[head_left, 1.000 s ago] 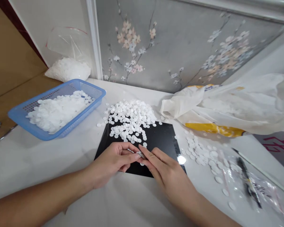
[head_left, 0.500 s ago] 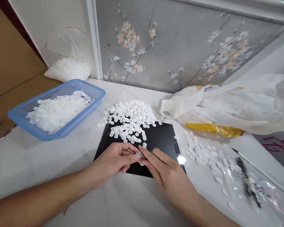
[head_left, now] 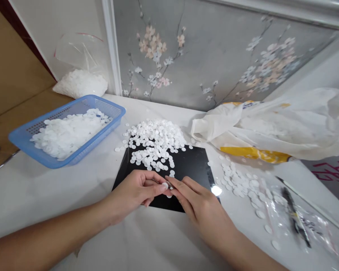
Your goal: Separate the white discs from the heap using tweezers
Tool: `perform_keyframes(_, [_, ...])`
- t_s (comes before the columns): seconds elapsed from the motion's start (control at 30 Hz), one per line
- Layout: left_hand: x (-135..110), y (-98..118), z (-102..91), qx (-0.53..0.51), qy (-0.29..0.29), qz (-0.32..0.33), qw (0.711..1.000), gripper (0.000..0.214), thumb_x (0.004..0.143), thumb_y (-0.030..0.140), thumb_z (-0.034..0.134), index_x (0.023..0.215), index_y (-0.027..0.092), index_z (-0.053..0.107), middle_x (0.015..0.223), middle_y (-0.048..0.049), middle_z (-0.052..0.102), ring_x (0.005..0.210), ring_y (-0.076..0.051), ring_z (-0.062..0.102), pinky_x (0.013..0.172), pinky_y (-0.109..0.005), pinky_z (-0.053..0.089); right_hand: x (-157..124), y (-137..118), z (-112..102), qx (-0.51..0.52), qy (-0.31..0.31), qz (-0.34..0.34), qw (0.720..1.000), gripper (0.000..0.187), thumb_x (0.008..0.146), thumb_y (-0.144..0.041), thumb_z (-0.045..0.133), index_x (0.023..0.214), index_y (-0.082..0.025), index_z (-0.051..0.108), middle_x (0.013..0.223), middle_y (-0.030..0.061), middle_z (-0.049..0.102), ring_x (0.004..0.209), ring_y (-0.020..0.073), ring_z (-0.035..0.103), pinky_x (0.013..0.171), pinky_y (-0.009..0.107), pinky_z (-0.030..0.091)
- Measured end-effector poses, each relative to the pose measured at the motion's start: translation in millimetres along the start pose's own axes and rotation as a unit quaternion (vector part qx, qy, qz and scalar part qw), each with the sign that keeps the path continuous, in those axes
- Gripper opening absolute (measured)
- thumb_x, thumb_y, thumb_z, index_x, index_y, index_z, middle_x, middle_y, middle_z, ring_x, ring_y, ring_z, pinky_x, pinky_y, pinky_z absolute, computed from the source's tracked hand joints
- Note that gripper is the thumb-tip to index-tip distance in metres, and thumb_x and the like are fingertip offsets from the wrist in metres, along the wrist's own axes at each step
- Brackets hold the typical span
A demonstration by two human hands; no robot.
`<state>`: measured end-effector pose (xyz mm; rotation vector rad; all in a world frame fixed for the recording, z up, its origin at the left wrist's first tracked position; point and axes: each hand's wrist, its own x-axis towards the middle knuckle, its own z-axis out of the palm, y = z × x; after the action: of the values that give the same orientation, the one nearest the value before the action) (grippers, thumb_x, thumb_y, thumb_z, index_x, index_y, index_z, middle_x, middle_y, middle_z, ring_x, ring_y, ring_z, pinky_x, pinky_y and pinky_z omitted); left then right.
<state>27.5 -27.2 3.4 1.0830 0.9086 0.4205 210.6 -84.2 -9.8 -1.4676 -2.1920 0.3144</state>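
Observation:
Between thumb and fingers, my left hand (head_left: 139,191) pinches a small white disc (head_left: 165,185) over the front part of a black board (head_left: 192,162). My right hand (head_left: 196,197) is closed right beside it, its fingertips almost meeting the left ones. A thin edge of something shows at the right fingertips, too small to name. Just beyond the hands lies a pile of white discs (head_left: 158,135), partly on the board and partly on the white table (head_left: 101,237). A few single discs lie close to my fingers.
A blue basket (head_left: 59,163) of white discs stands at the left, with a clear bag (head_left: 80,82) of white pieces behind it. On the right are a white plastic bag (head_left: 288,128), scattered discs (head_left: 240,180), a black pen-like tool (head_left: 296,216) and a thin pale stick (head_left: 310,203).
The disc in my left hand now shows its round face more fully, and my right fingertips have drawn slightly to the right. Everything else lies as before.

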Motion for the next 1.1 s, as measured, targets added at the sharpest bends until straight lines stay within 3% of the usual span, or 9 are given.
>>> perform_keyframes(0.13, [-1, 2, -0.3, -0.007, 0.01, -0.014, 1.0, 0.024, 0.076, 0.038, 0.068, 0.088, 0.017, 0.068, 0.063, -0.0015, 0.066, 0.048, -0.007, 0.041, 0.052, -0.023, 0.03, 1, 6, -2, 0.03, 0.007, 0.048, 0.998, 0.035, 0.099, -0.027, 0.032, 0.118, -0.016, 0.059, 0.081, 0.0055, 0.061, 0.062, 0.0149, 0.061, 0.054, 0.026, 0.05])
perform_keyframes(0.27, [-1, 2, -0.8, -0.001, -0.001, -0.011, 1.0, 0.022, 0.078, 0.036, 0.066, 0.089, 0.017, 0.067, 0.078, -0.004, 0.072, 0.045, -0.005, 0.034, 0.05, -0.022, 0.03, 2, 4, -6, 0.088, 0.007, 0.091, 0.992, 0.028, 0.097, -0.029, 0.037, 0.114, -0.02, 0.058, 0.091, 0.0065, 0.064, 0.071, 0.0164, 0.062, 0.062, 0.027, 0.05])
perform_keyframes(0.4, [-1, 0, 2.4, 0.085, -0.01, 0.013, 0.996, 0.022, 0.079, 0.037, 0.064, 0.086, 0.017, 0.067, 0.079, -0.0028, 0.072, 0.052, -0.007, 0.045, 0.048, -0.02, 0.031, 6, -5, -3, 0.172, -0.029, 0.158, 0.972, 0.018, 0.092, -0.036, 0.047, 0.086, -0.021, 0.054, 0.071, -0.001, 0.058, 0.059, 0.013, 0.053, 0.053, 0.022, 0.042])
perform_keyframes(0.53, [-2, -3, 7.1, 0.123, -0.004, 0.062, 0.99, 0.015, 0.081, 0.028, 0.06, 0.08, 0.017, 0.069, 0.083, -0.0035, 0.074, 0.08, -0.016, 0.065, 0.067, -0.022, 0.045, 13, -6, 1, 0.238, -0.037, 0.188, 0.952, 0.023, 0.09, -0.039, 0.049, 0.076, -0.021, 0.044, 0.063, -0.0052, 0.049, 0.055, 0.0104, 0.047, 0.051, 0.021, 0.038])
perform_keyframes(0.6, [-3, -3, 7.9, 0.11, 0.0, 0.067, 0.992, 0.013, 0.08, 0.027, 0.062, 0.082, 0.017, 0.07, 0.086, -0.0048, 0.075, 0.087, -0.019, 0.067, 0.075, -0.025, 0.047, 15, -1, 0, 0.23, -0.012, 0.2, 0.952, 0.024, 0.092, -0.038, 0.044, 0.075, -0.021, 0.044, 0.064, -0.0049, 0.049, 0.056, 0.0105, 0.045, 0.052, 0.021, 0.037])
perform_keyframes(0.7, [-5, 1, 7.2, 0.111, -0.001, 0.063, 0.992, 0.017, 0.079, 0.031, 0.064, 0.086, 0.017, 0.07, 0.09, -0.0062, 0.075, 0.091, -0.02, 0.067, 0.076, -0.026, 0.048, 16, 8, -5, 0.188, 0.026, 0.224, 0.956, 0.026, 0.094, -0.038, 0.041, 0.074, -0.021, 0.046, 0.063, -0.0044, 0.049, 0.055, 0.011, 0.042, 0.051, 0.022, 0.034])
perform_keyframes(0.83, [-6, 5, 5.0, 0.132, 0.009, 0.079, 0.988, 0.019, 0.08, 0.034, 0.064, 0.086, 0.018, 0.071, 0.092, -0.0058, 0.074, 0.09, -0.02, 0.066, 0.073, -0.025, 0.047, 13, 12, -11, 0.185, 0.036, 0.227, 0.956, 0.032, 0.094, -0.042, 0.04, 0.072, -0.02, 0.048, 0.059, -0.0046, 0.045, 0.052, 0.011, 0.038, 0.05, 0.023, 0.032])
perform_keyframes(0.97, [-5, 4, 4.6, 0.131, 0.001, 0.084, 0.988, 0.018, 0.081, 0.032, 0.063, 0.088, 0.019, 0.072, 0.092, -0.0047, 0.074, 0.089, -0.019, 0.066, 0.069, -0.023, 0.046, 9, 4, -11, 0.232, 0.045, 0.203, 0.95, 0.024, 0.091, -0.038, 0.048, 0.076, -0.02, 0.051, 0.061, -0.0045, 0.046, 0.054, 0.0105, 0.039, 0.05, 0.021, 0.034])
perform_keyframes(1.1, [-4, 3, 5.0, 0.13, -0.016, 0.088, 0.987, 0.02, 0.082, 0.033, 0.062, 0.087, 0.018, 0.074, 0.09, -0.0041, 0.074, 0.088, -0.019, 0.065, 0.076, -0.025, 0.046, 8, -4, -7, 0.282, 0.002, 0.18, 0.942, 0.019, 0.087, -0.038, 0.054, 0.083, -0.019, 0.054, 0.058, -0.0058, 0.046, 0.052, 0.0101, 0.042, 0.048, 0.02, 0.036])
